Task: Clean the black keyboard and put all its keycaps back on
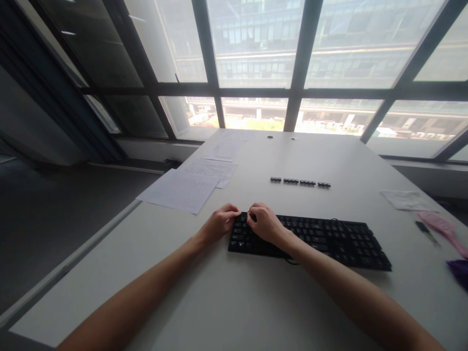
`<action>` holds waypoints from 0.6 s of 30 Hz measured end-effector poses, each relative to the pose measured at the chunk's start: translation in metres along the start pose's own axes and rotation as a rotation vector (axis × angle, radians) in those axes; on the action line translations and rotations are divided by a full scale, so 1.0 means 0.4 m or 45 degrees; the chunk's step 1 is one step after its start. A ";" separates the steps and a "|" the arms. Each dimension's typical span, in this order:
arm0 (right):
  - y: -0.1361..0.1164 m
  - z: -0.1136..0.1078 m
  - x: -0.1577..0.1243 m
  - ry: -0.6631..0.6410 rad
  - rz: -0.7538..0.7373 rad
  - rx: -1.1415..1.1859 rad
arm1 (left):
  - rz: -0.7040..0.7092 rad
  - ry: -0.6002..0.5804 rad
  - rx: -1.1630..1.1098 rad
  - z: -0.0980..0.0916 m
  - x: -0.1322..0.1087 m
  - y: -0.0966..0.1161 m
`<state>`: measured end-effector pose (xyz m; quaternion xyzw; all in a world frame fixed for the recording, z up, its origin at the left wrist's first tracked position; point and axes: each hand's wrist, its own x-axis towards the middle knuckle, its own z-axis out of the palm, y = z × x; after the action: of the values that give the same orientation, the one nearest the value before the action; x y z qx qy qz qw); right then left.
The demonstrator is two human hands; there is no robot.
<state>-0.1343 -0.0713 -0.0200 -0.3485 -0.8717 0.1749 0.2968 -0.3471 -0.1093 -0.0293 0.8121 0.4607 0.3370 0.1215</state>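
A black keyboard [340, 241] lies on the white table in front of me, its left end under my hands. My left hand [219, 224] grips the keyboard's far left corner, thumb and fingertips together at the edge. Over the keys just to the right, my right hand [265, 222] is closed in a pinch at the far edge near that corner. Whatever its fingertips hold is too small and hidden to make out. Beyond the keyboard, small black keycaps [291, 181] lie in a row of short groups. Part of the keys is hidden beneath my right hand and wrist.
Written sheets of paper [186, 187] lie at the table's left edge. To the right are a clear plastic bag [407, 200], a pink brush [437, 224], a small black-handled tool [426, 230] and something purple [458, 270]. Windows [256, 44] stand behind the table [234, 302].
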 end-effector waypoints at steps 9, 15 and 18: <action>0.001 -0.025 0.003 -0.014 0.090 0.099 | -0.257 0.075 -0.213 -0.001 0.013 -0.018; 0.125 -0.149 0.070 0.125 0.244 -0.048 | -0.302 0.059 -0.208 -0.024 0.168 -0.060; 0.225 -0.202 0.129 0.135 0.369 -0.290 | -0.302 -0.072 -0.077 0.008 0.310 -0.074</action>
<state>-0.0673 0.0362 0.0160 -0.5104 -0.8098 0.0971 0.2727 -0.3217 0.0102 0.0074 0.7570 0.5396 0.3109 0.1979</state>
